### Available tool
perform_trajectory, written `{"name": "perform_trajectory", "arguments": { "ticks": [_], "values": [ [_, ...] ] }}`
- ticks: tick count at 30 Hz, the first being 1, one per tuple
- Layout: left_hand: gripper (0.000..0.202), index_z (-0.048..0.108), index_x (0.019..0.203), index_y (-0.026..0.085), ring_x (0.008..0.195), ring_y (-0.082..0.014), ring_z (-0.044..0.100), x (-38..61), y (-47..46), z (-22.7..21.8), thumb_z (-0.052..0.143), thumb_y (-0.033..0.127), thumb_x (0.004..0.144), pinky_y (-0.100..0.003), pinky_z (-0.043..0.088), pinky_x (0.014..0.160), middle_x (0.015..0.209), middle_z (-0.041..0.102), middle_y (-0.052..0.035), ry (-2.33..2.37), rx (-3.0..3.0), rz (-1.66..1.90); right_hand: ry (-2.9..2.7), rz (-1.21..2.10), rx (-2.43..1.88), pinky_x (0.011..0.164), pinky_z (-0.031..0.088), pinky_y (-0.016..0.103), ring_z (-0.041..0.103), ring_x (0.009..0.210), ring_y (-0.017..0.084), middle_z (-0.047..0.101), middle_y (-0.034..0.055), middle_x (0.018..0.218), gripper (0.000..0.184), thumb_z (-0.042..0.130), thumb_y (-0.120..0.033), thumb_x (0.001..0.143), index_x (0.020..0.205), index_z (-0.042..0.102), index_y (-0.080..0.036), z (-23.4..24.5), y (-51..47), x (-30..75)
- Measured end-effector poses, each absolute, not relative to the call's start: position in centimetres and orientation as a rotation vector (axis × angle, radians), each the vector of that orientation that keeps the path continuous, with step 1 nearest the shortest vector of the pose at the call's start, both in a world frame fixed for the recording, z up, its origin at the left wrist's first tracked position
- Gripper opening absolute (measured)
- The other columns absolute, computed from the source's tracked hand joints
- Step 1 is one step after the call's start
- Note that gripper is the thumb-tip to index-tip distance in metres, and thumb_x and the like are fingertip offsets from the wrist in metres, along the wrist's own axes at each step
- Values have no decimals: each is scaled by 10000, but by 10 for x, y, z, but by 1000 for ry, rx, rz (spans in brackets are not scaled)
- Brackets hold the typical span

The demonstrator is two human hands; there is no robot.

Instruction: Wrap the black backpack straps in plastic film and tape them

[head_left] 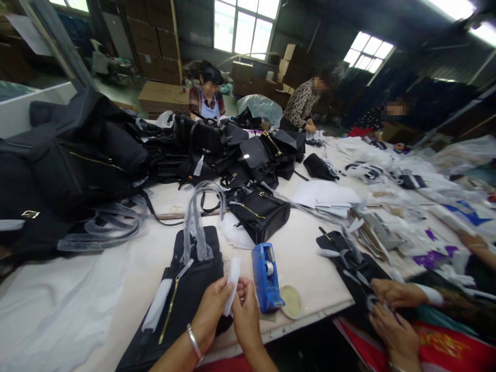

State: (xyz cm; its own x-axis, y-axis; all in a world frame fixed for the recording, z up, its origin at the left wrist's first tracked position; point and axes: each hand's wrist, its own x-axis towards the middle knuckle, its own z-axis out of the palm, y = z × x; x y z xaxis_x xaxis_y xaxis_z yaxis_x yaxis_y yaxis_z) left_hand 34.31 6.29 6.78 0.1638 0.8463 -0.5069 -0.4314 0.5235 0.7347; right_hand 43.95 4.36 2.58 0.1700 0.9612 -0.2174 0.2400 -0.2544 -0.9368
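My left hand point(211, 310) and my right hand point(245, 312) are both pinched on a narrow white foam strip point(232, 281) held upright between them, just above the near table edge. A silver bangle sits on my left wrist. Under my hands lies a flat black bag point(186, 294) with a gold zipper, white strips stuck on it and handles wrapped in clear plastic. A blue tape dispenser point(266, 276) stands right beside my right hand, with a round pale disc point(291, 301) next to it.
A heap of black bags point(77, 165) fills the left and back of the white table point(306, 258). A small black bag point(259, 212) sits behind the dispenser. White sheets and wrappers point(329, 199) lie to the right. A co-worker's hands point(391, 305) handle a black piece at right; three people work farther back.
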Motion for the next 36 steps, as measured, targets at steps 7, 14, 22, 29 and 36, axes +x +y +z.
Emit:
{"name": "perform_trajectory", "arguments": {
  "ticks": [7,14,22,29,36],
  "values": [
    [320,690,869,113,566,-153,612,360,64,57,745,340,651,-239,452,563,660,696,-35,1178,449,984,-1573,725,-1691,806,500,395,619,953,251,640,113,1037,297,377,-208,902,1186,461,-187,18,35,446],
    [255,638,687,121,466,-107,542,374,67,60,740,352,650,-204,407,473,531,626,4,1209,417,983,-1910,693,-1454,972,442,429,440,1244,283,409,146,1401,686,442,-158,840,1457,142,-178,21,16,473],
    [271,650,712,113,483,-94,530,370,65,58,763,339,615,-204,421,485,598,633,-6,1338,442,1024,-1675,711,-1773,842,466,340,586,932,210,622,83,1022,271,402,-257,903,1119,558,-209,30,20,581],
    [282,653,731,116,510,-83,506,370,60,53,705,391,698,-186,394,492,609,606,6,1314,571,968,-1504,900,-1968,706,437,292,592,744,195,633,39,765,278,466,-417,843,746,611,-202,-15,44,624],
    [284,651,744,116,521,-76,492,365,57,52,690,397,720,-172,383,493,604,589,12,1278,599,949,-1354,992,-1943,606,403,255,542,617,166,562,-4,604,298,503,-433,795,622,543,-193,-26,50,613]
  ]
}}
